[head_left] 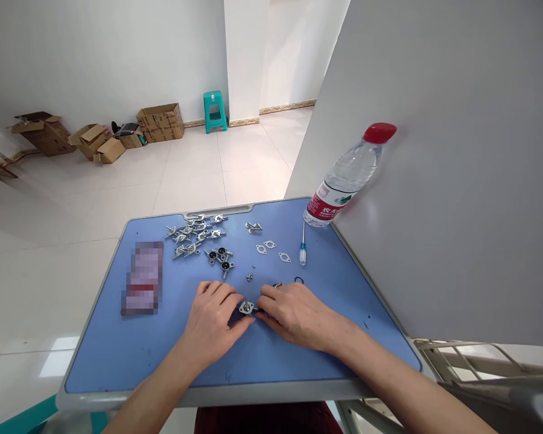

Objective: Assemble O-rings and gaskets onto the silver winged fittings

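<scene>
A small metal flanged fitting [247, 308] with an upright stem is held just above or on the blue table. My left hand [215, 314] pinches it from the left, thumb at its front side. From the other side, the fingertips of my right hand [292, 310] close on its right end. Just beyond the fitting is a small cluster of screws [249, 277]. A black rubber ring [299, 279] lies behind my right hand. Three flat gaskets [270, 245] are farther back. Some fittings with black round faces [221, 256] sit beyond my left hand.
Several metal fittings [192, 235] are heaped at the table's back left, with a few small metal pieces [254, 228] to their right. A screwdriver [303, 253] and a water bottle [344, 178] stand near the right-hand wall. A blurred flat object [143, 277] lies at left.
</scene>
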`<state>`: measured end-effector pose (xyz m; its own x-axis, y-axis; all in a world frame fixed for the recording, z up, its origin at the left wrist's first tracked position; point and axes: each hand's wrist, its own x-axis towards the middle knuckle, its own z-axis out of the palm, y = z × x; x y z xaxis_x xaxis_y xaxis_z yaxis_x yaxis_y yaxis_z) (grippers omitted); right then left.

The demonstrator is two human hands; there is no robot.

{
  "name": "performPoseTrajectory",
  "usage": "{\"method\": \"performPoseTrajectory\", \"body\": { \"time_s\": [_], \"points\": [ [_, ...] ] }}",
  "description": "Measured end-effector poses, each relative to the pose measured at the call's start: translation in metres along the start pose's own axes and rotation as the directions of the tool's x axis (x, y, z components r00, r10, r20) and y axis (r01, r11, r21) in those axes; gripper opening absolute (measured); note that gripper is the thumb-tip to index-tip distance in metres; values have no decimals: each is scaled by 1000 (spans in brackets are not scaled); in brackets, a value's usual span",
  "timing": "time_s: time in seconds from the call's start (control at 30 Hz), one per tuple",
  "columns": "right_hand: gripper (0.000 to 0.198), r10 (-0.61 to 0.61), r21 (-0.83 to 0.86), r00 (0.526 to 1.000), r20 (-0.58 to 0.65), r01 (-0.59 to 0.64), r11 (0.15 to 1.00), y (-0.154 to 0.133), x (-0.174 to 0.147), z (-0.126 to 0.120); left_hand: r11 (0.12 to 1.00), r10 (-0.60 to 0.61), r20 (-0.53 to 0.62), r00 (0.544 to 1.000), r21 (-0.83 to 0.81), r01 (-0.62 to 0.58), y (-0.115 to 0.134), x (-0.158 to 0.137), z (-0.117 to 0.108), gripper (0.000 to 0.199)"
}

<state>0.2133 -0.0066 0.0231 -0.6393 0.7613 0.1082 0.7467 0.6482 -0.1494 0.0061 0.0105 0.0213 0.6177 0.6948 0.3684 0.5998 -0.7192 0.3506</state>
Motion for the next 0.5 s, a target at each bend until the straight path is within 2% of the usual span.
{"method": "performPoseTrajectory", "body": {
  "time_s": [0.5],
  "points": [
    [20,-12,0,998,-69,12,1000,-4,-3,4,1000,14,-15,1000,12,-14,2,-1,5,2]
  ]
}}
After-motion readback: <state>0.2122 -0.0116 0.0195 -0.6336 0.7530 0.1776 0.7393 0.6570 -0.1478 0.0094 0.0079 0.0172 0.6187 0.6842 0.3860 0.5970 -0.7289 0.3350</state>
